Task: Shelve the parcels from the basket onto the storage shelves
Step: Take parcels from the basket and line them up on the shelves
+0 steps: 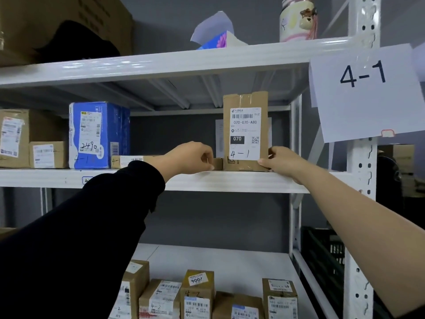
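Head view, centre right of the frame: gripping the brown parcel [245,131] at its lower right corner with the right hand [281,161], thumb lying on the front face, fingers curling round the side edge. Standing upright on the middle shelf [230,180], bottom edge resting on the board, near the shelf's right end.

Reaching in from the lower left in a black sleeve [92,226] with the left hand [192,157], fingers curling together at the right end of a flat parcel [138,161] lying just left of the upright one. Probably pinching that end, though hiding the contact behind the knuckles.

Showing on the brown parcel's front: clear tape down the middle, a white label with a barcode, "070-070-A80", a black block reading "070", a small QR code and handwritten "4-1".

Hanging at the upper right, a paper sign [365,88] reading "4-1". Sitting further left on the same shelf, a blue box [99,134] with "2490" handwritten on its label. Lining the lower shelf [230,256] at the bottom of the frame, more labelled brown parcels [197,295].
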